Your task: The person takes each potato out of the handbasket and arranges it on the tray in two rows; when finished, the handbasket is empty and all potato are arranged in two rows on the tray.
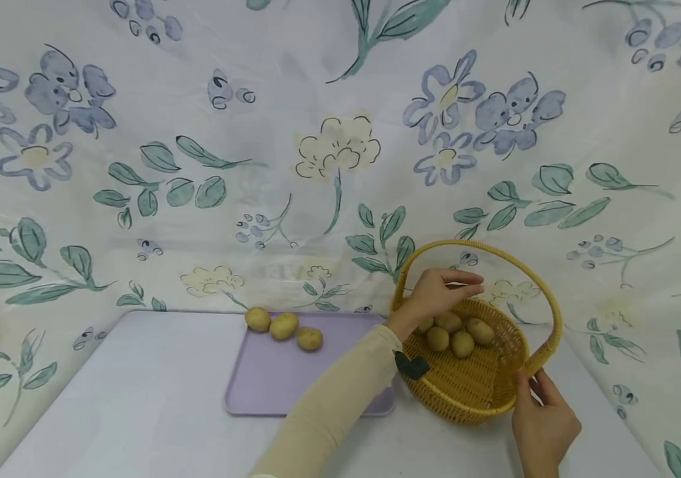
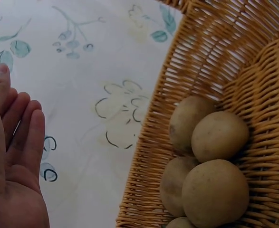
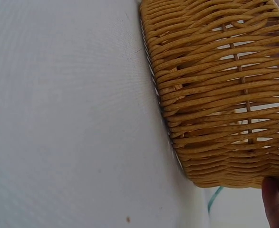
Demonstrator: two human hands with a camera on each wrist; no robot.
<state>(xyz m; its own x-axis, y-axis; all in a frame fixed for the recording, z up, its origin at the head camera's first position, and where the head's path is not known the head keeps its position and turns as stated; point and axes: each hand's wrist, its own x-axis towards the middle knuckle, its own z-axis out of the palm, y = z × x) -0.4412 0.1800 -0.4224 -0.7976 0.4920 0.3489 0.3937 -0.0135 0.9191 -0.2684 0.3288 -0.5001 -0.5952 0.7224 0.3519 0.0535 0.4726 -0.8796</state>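
A wicker basket [image 1: 466, 392] with a tall arched handle stands on the right of the table. Several potatoes [image 1: 462, 344] lie bunched at the far left inside it; the left wrist view shows potatoes [image 2: 215, 192] against the woven wall. My left hand [image 1: 436, 292] hovers over the basket's far left rim, fingers extended and nothing in them. Its palm [image 2: 15, 161] shows beside the basket in the left wrist view. With thumb and fingers, my right hand [image 1: 543, 415] grips the basket's right rim by the handle's foot. Fingertips [image 3: 274, 202] show at the basket's edge in the right wrist view.
A lilac tray [image 1: 275, 392] lies left of the basket, with three potatoes [image 1: 283, 326] near its back edge. My left forearm crosses over the tray's right part. Behind the white table [image 1: 137, 398] hangs a floral cloth [image 1: 293, 172]. A dark green patch [image 1: 412, 365] sits on the basket's near left rim.
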